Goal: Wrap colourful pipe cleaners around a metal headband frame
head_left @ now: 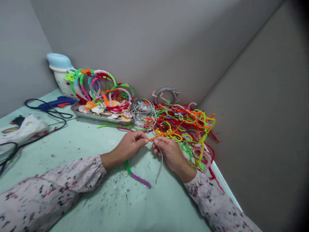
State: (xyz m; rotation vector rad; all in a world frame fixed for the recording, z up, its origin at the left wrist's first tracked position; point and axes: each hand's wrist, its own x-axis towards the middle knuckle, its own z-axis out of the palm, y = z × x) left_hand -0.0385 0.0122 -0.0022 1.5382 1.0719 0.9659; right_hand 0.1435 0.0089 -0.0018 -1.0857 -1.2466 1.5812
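My left hand (132,145) pinches a grey wire (160,164) where an orange pipe cleaner (172,132) is wound about it. Just to the right, the fingertips of my right hand (170,153) are closed on the orange pipe cleaner, close to the wire. The wire's bare end curves down below my right hand toward the table. Under my left hand hangs a length covered in green and purple pipe cleaner (140,181); its link to the wire is hidden by the hand. The free orange strand runs back over the pile behind my right hand.
A heap of coloured pipe cleaners (190,120) spreads at the right edge. Coiled grey wire (145,111) lies beside it. A metal tray (101,119) holds shells and wrapped hoops. Left are a blue glue gun (58,102), a black cord (51,129) and a lidded container (61,75).
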